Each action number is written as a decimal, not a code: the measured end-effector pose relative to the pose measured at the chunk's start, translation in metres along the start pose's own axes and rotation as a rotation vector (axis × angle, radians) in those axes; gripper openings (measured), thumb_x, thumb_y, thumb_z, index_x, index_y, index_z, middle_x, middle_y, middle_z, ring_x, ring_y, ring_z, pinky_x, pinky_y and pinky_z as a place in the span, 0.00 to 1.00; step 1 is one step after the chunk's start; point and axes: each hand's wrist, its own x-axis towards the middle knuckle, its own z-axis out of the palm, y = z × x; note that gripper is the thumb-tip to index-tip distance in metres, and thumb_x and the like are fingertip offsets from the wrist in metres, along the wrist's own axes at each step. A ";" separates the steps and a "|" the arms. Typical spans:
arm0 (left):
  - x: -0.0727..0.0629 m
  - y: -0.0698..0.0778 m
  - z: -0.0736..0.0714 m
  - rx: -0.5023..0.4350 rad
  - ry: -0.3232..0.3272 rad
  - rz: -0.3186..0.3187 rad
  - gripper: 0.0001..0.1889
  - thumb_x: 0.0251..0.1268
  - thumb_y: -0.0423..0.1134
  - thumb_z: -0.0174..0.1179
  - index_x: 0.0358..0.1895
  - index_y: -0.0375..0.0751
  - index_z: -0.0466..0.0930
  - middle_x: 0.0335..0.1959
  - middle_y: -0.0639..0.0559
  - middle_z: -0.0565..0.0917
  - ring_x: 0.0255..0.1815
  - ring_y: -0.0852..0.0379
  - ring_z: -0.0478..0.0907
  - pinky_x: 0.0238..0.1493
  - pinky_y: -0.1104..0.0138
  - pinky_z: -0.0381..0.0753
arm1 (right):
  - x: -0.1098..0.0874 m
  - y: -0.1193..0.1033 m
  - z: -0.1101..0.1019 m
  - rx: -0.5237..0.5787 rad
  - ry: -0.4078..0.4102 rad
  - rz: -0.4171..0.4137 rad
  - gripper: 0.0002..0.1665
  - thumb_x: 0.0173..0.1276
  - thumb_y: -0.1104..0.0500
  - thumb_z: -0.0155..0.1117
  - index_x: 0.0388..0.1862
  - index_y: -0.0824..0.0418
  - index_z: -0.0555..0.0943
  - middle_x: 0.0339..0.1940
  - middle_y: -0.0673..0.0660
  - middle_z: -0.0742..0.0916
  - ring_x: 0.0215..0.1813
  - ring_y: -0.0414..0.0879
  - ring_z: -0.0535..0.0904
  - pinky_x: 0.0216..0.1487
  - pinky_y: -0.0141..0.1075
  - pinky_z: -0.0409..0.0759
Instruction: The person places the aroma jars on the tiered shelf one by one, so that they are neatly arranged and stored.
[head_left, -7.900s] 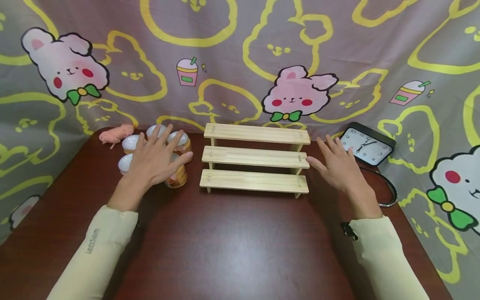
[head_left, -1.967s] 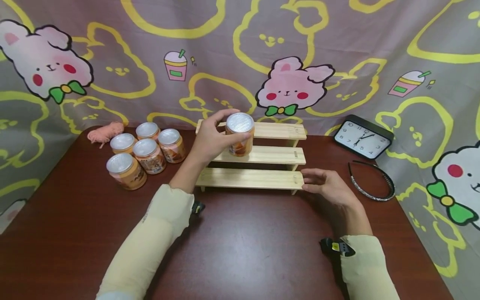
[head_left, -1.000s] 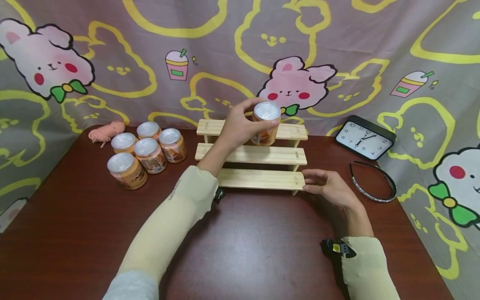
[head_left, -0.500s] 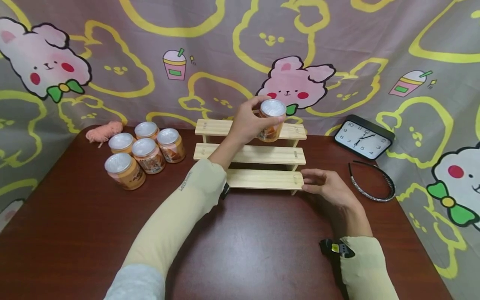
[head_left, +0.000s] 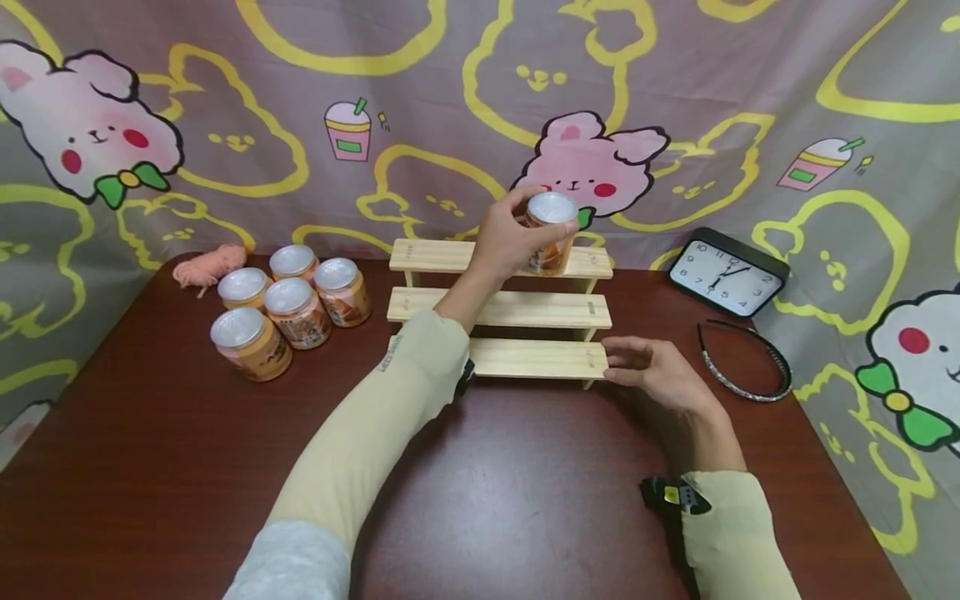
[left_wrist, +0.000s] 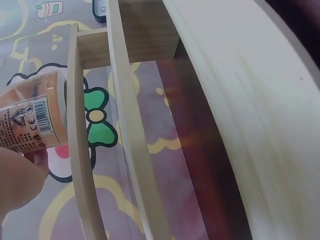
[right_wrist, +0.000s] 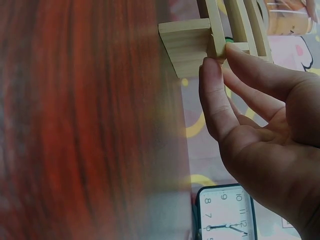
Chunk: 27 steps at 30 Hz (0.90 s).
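Note:
My left hand (head_left: 510, 233) grips an orange-labelled can (head_left: 551, 242) with a silver lid, fingers behind it and thumb across its front. The can is upright at the right part of the top board of a three-step wooden rack (head_left: 502, 308). In the left wrist view, the base of the can (left_wrist: 35, 117) sits right at the top board's edge. My right hand (head_left: 663, 375) pinches the right end of the rack's lowest board between thumb and fingers, which the right wrist view shows close up at the board's corner (right_wrist: 217, 47).
Several matching cans (head_left: 296, 312) stand grouped on the dark wooden table (head_left: 495, 483) left of the rack. Behind them lies a pink yarn bundle (head_left: 210, 265). To the right are a black-framed clock (head_left: 727, 273) and a black headband (head_left: 750, 392). A patterned curtain (head_left: 420, 75) hangs behind.
The left hand first hovered over the cans, then carried one rightward and back to the top board. The right hand came to the lowest board's end and has stayed there.

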 end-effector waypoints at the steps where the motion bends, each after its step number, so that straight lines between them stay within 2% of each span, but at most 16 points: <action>1: 0.000 -0.001 0.001 -0.002 0.007 0.001 0.32 0.53 0.43 0.79 0.63 0.43 0.79 0.51 0.49 0.82 0.51 0.54 0.78 0.47 0.66 0.82 | 0.000 0.000 0.000 0.003 -0.002 0.001 0.31 0.67 0.66 0.71 0.68 0.72 0.74 0.56 0.69 0.85 0.54 0.44 0.82 0.47 0.29 0.81; 7: 0.003 -0.004 0.007 -0.002 0.006 0.012 0.32 0.53 0.42 0.79 0.62 0.42 0.79 0.50 0.49 0.82 0.49 0.54 0.78 0.46 0.66 0.81 | 0.000 0.002 0.002 0.026 -0.008 0.001 0.31 0.67 0.68 0.70 0.68 0.73 0.74 0.56 0.70 0.84 0.53 0.40 0.82 0.48 0.29 0.82; 13: 0.006 -0.004 0.014 -0.010 -0.023 0.045 0.33 0.54 0.42 0.78 0.64 0.41 0.77 0.52 0.49 0.81 0.51 0.55 0.78 0.47 0.67 0.81 | -0.001 0.001 0.001 0.024 -0.004 0.002 0.31 0.68 0.68 0.70 0.68 0.73 0.73 0.58 0.70 0.83 0.54 0.43 0.82 0.48 0.30 0.82; 18: 0.007 -0.006 0.015 -0.003 -0.036 0.037 0.36 0.55 0.43 0.77 0.68 0.43 0.75 0.54 0.49 0.81 0.52 0.56 0.77 0.49 0.69 0.80 | -0.001 0.000 0.000 0.018 -0.004 0.007 0.31 0.68 0.67 0.70 0.68 0.73 0.73 0.58 0.70 0.83 0.55 0.44 0.82 0.48 0.29 0.81; 27: 0.012 -0.011 0.020 0.007 -0.038 0.068 0.35 0.56 0.45 0.77 0.67 0.43 0.76 0.51 0.50 0.81 0.50 0.57 0.78 0.47 0.70 0.80 | 0.000 -0.001 0.000 0.002 0.002 0.006 0.31 0.68 0.66 0.71 0.68 0.72 0.74 0.57 0.69 0.84 0.54 0.45 0.82 0.48 0.29 0.82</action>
